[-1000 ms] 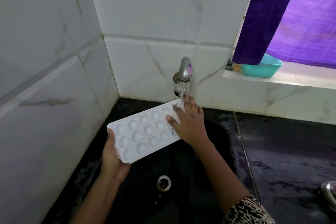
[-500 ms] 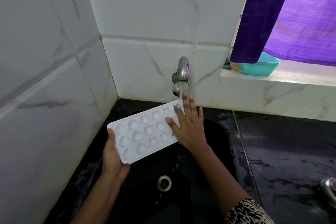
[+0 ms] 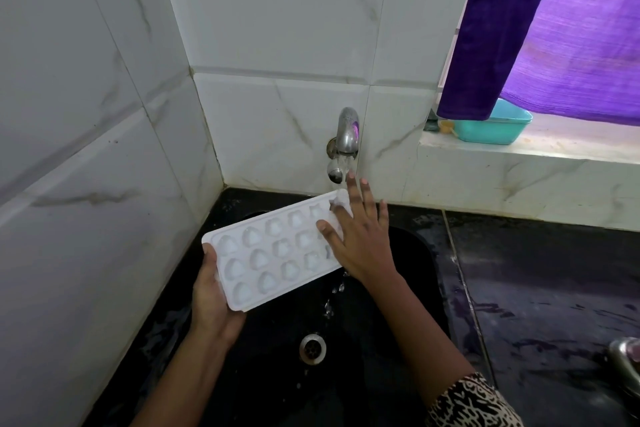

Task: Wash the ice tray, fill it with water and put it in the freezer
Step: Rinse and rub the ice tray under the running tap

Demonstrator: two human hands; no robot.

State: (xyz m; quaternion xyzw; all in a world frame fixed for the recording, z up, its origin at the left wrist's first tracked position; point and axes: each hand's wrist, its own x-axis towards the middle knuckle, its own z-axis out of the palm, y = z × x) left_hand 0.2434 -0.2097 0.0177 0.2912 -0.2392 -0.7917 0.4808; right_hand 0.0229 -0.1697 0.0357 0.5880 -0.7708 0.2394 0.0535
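From the left: the tiled wall (image 3: 86, 121) stands close beside my left hand (image 3: 213, 298), so I judge there is little room to swing that way if something slips. That hand's grip is closed on the near-left short end of the ice tray (image 3: 270, 253), thumb on the rim and fingers beneath. It is the only real hold on the tray.

The tray hangs in the air above the black sink (image 3: 415, 288), tilted, with its far right end raised under the tap (image 3: 347, 130). Water runs onto that end, and drops fall off the near edge toward the drain (image 3: 312, 348).

My right hand (image 3: 360, 246) lies flat on the tray's right end with its fingers spread. Its grip is wide and holds nothing; it only touches the wet plastic.

The main risk I see is leverage. If that flat hand presses hard while rubbing, the tray could twist out of the wet left-hand grip and drop into the sink.

The stream striking my fingers and the shallow moulds may also splash onto the dark counter (image 3: 536, 288) at the right, which looks wet.

At this tilt, I judge the moulds would shed water rather than fill.
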